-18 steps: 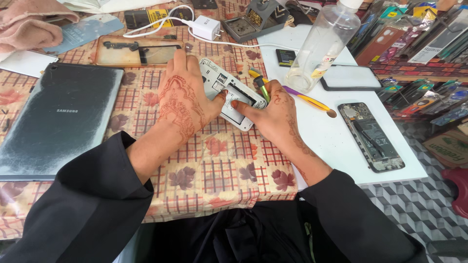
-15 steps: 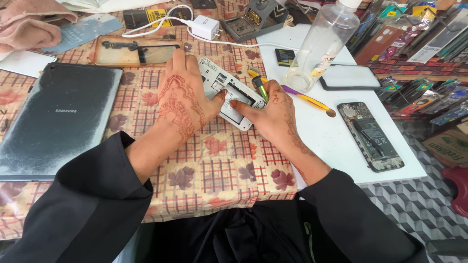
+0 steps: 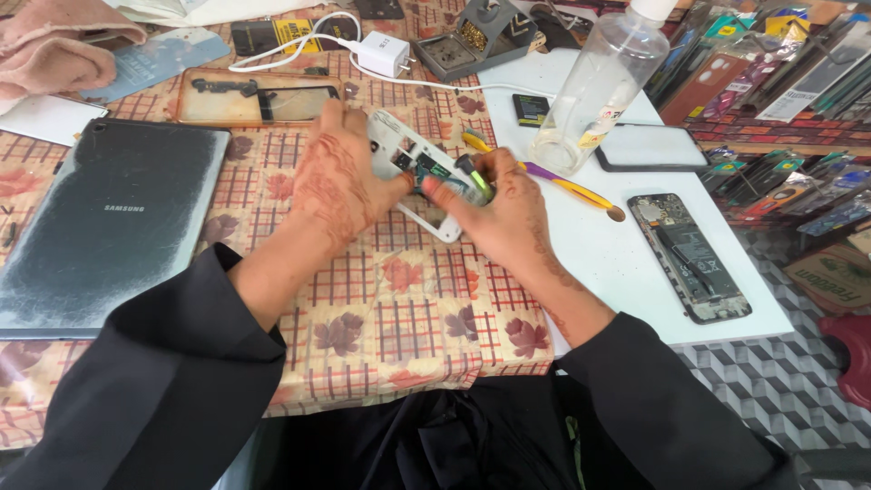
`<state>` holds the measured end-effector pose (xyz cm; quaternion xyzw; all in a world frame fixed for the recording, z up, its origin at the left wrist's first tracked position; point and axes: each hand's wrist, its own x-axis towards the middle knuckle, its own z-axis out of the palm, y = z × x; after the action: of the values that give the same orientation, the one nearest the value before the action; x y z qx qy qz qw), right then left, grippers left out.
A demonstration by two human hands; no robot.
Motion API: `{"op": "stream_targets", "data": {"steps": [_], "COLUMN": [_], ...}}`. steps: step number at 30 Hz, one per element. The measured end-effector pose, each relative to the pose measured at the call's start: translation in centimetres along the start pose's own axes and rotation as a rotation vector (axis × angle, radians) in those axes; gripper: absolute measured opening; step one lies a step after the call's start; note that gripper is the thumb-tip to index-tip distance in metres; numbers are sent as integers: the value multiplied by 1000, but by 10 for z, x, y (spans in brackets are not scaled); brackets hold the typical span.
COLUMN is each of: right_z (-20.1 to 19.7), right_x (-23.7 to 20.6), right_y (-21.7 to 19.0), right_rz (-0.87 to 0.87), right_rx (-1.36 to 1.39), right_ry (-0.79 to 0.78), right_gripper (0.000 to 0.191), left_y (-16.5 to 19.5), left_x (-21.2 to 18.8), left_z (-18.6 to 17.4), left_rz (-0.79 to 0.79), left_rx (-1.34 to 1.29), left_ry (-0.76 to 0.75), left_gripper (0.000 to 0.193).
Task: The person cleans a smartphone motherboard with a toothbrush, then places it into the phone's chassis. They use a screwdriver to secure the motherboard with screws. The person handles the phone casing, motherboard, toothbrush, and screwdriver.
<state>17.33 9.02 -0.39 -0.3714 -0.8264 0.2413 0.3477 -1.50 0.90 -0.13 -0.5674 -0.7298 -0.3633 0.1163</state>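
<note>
A white opened phone frame [image 3: 410,161] with bare circuit parts lies tilted over the checked tablecloth [image 3: 381,299]. My left hand [image 3: 337,177] grips its left side, fingers curled over the top edge. My right hand [image 3: 497,213] holds its right end and pinches a small green-tipped tool [image 3: 475,178] against the board. Both sleeves are black.
A dark tablet [image 3: 109,218] lies face down at the left. A white mat [image 3: 617,254] carries an opened phone [image 3: 691,256], a black screen [image 3: 650,147], a clear bottle [image 3: 599,86] and a yellow-purple brush [image 3: 562,181]. A charger [image 3: 381,53] and a back cover [image 3: 254,98] lie behind.
The phone frame has lifted and tilted a little between my hands. My right hand has shifted slightly over its right end.
</note>
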Motion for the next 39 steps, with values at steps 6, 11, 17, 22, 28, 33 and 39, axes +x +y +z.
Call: {"op": "stream_targets", "data": {"steps": [6,11,17,22,28,33,39], "right_z": [-12,-14,-16,-18,-14,-9,-13], "right_x": [6,4,-1,-2,-3,-4,-4], "right_y": [3,3,-4,-7,5,10,2], "right_rz": [58,-131,-26,17,-86,-224,10], "right_rx": [142,-151,-356,-380,-375,-360,-416], "right_ry": [108,68,-69,-116,-51,-2,-152], "right_gripper": [58,65,70,62,64,71,45], "left_y": [-27,-38,-52,-58,-66,-80,-97], "left_x": [14,27,31,30,20,23,30], "left_z": [-11,-27,-38,-42,-59,-83,-116], "left_rz": [10,-125,-152,83,5,30,174], "left_rx": [-179,-951,-1156,-917,-869,-923,-487], "left_ry": [55,-197,-466,-763,-1201,-1287,-1139], "left_gripper": [76,72,80,79,75,65,58]}}
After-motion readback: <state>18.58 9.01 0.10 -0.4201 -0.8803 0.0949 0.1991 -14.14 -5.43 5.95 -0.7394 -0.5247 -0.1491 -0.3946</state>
